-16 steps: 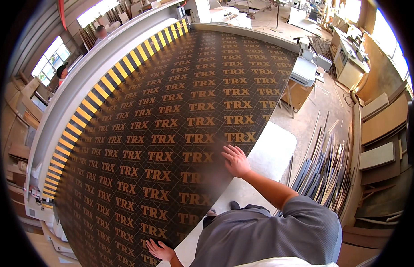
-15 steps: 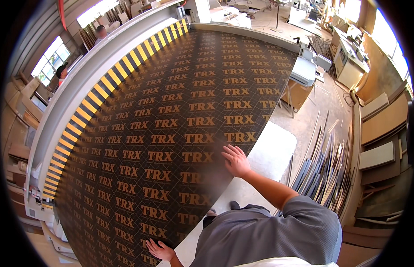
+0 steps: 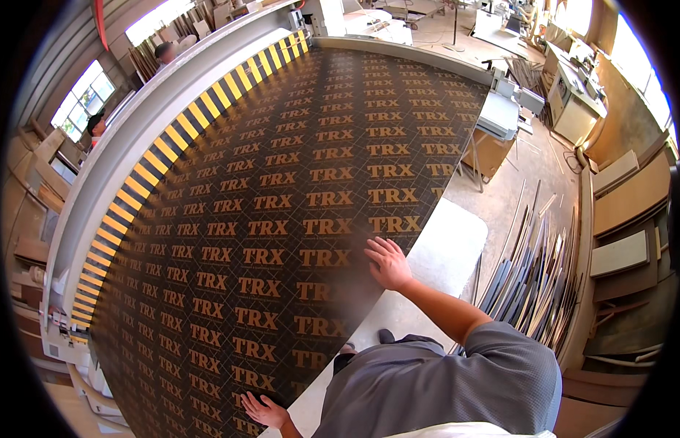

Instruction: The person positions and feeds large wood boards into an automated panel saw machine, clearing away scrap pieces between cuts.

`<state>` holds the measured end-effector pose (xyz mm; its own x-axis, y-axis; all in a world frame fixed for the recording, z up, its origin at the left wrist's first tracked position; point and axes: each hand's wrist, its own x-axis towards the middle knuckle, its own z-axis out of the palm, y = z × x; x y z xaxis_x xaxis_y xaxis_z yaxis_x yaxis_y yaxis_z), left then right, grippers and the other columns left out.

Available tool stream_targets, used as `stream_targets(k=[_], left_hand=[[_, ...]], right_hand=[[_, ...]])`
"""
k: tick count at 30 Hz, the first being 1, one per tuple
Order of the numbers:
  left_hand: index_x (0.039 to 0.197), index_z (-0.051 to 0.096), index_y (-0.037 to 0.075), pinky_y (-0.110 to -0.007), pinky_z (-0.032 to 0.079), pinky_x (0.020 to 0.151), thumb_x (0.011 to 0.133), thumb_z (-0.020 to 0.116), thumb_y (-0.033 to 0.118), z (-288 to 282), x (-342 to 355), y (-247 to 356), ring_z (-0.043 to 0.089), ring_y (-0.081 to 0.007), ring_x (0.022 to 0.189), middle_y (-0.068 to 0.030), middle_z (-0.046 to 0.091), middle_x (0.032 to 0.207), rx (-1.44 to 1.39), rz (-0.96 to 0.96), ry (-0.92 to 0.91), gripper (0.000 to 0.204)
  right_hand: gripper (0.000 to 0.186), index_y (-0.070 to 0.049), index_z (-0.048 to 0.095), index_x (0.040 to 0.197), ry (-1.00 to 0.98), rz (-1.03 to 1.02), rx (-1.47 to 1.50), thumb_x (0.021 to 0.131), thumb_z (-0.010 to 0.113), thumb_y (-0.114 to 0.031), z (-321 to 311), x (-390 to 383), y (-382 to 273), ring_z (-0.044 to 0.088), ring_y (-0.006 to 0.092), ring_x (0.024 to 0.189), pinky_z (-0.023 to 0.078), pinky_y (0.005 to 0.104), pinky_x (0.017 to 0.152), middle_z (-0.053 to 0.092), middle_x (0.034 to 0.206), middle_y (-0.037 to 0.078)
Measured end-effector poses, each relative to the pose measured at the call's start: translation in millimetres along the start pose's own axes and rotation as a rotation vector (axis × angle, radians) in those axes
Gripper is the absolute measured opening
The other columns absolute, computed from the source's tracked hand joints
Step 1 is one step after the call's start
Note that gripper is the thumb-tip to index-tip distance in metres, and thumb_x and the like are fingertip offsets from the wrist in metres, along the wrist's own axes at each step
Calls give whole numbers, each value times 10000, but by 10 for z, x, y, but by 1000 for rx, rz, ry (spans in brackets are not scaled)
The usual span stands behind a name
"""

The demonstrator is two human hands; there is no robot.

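Note:
A large dark brown panel point(image 3: 270, 201), printed all over with rows of gold lettering, lies flat in front of me. My right hand point(image 3: 388, 264) rests on it close to its near edge, fingers stretched out. Further down the same edge, my left hand point(image 3: 265, 410) lies flat on the panel with its fingers spread. Neither hand grips anything. Along the far left side, the panel meets a long machine beam point(image 3: 154, 102) marked by a yellow and black striped strip point(image 3: 181, 136).
A white table surface point(image 3: 451, 237) shows beside the panel's near edge. Thin strips of offcut point(image 3: 526, 281) lie on the floor at right. Boards point(image 3: 628, 212) lean along the right wall. Beyond the beam are two people point(image 3: 165, 54). A grey machine fitting point(image 3: 512, 91) stands at the panel's far right corner.
Both my hands and the panel stay in place. Beyond the beam, the people have shifted slightly.

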<state>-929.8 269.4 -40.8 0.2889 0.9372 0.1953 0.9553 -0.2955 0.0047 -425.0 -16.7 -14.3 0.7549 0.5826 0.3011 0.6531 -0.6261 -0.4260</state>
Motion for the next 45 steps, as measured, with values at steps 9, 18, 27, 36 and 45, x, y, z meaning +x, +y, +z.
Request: stream_targets(k=[9, 18, 27, 36, 45], left_hand=[[1518, 553, 93, -555, 253, 1285, 1148, 337, 470, 5, 6, 12, 394, -346, 1531, -113, 449, 1655, -13, -6, -18, 570], [1539, 519, 99, -546, 241, 1293, 1152, 337, 455, -10, 20, 33, 374, -348, 1542, -110, 428, 1668, 7, 2, -52, 556], [1513, 557, 81, -566, 289, 1262, 1125, 364, 448, 23, 16, 32, 430, -374, 1505, -139, 496, 1619, -16, 37, 35, 568], [1523, 547, 85, -574, 276, 1263, 1121, 349, 473, 245, 12, -84, 412, -380, 1518, -137, 475, 1636, -30, 41, 35, 592], [1593, 443, 109, -574, 209, 1288, 1153, 280, 477, -40, 9, 144, 301, -358, 1576, -117, 354, 1706, 17, 16, -121, 597]], right_hand=[[449, -84, 698, 1339, 27, -8, 35, 899, 674, -175, 21, 8, -4, 450, 323, 1494, 314, 487, 1266, 562, 1556, 122], [399, -117, 731, 1293, 37, 80, 85, 906, 682, -203, 77, 63, -5, 469, 300, 1490, 326, 490, 1261, 592, 1539, 79], [328, -95, 770, 1201, 95, 152, 88, 903, 675, -196, 130, 137, -100, 512, 288, 1460, 342, 493, 1248, 656, 1469, 67], [324, -104, 768, 1201, 86, 173, 61, 901, 683, -189, 160, 167, -90, 520, 255, 1452, 350, 471, 1253, 666, 1452, 53], [335, -88, 761, 1208, 115, 140, 110, 898, 679, -186, 217, 191, -25, 523, 287, 1447, 353, 489, 1246, 671, 1442, 71]])
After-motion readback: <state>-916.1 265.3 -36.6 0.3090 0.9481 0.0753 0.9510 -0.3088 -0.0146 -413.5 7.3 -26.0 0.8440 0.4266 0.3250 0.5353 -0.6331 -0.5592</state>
